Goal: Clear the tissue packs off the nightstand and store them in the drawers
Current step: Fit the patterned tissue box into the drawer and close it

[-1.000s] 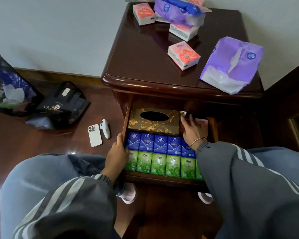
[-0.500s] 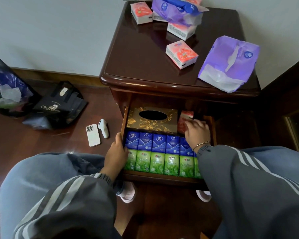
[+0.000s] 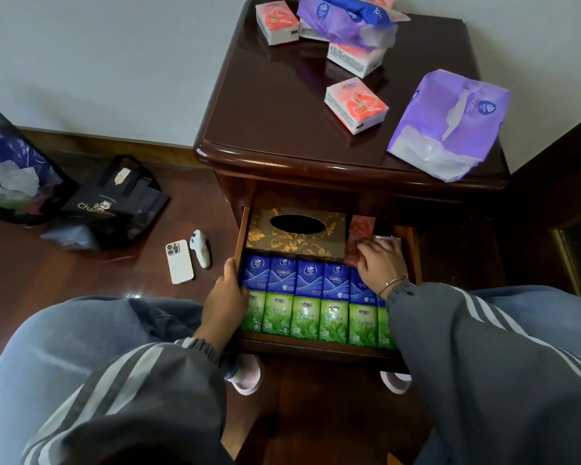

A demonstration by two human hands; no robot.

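Observation:
The nightstand (image 3: 275,105) has its top drawer (image 3: 319,349) pulled out. Inside lie a row of blue tissue packs (image 3: 309,276), a row of green tissue packs (image 3: 306,318) and a gold tissue box (image 3: 296,236). My left hand (image 3: 225,297) grips the drawer's left side. My right hand (image 3: 378,265) has curled fingers resting on pink tissue packs (image 3: 361,229) at the drawer's back right; whether it pinches one I cannot tell. On top sit pink packs (image 3: 356,104) (image 3: 275,21) and two purple tissue bags (image 3: 450,125) (image 3: 349,21).
A white phone (image 3: 179,261) and a small white controller (image 3: 202,248) lie on the wooden floor left of the drawer. A black tote bag (image 3: 111,203) and a mesh bin (image 3: 4,169) stand further left. Dark furniture (image 3: 571,209) borders the nightstand's right.
My right hand has drawn back from the drawer's back corner toward me, with fingers curling over the pink packs. My left hand has stayed on the drawer's side.

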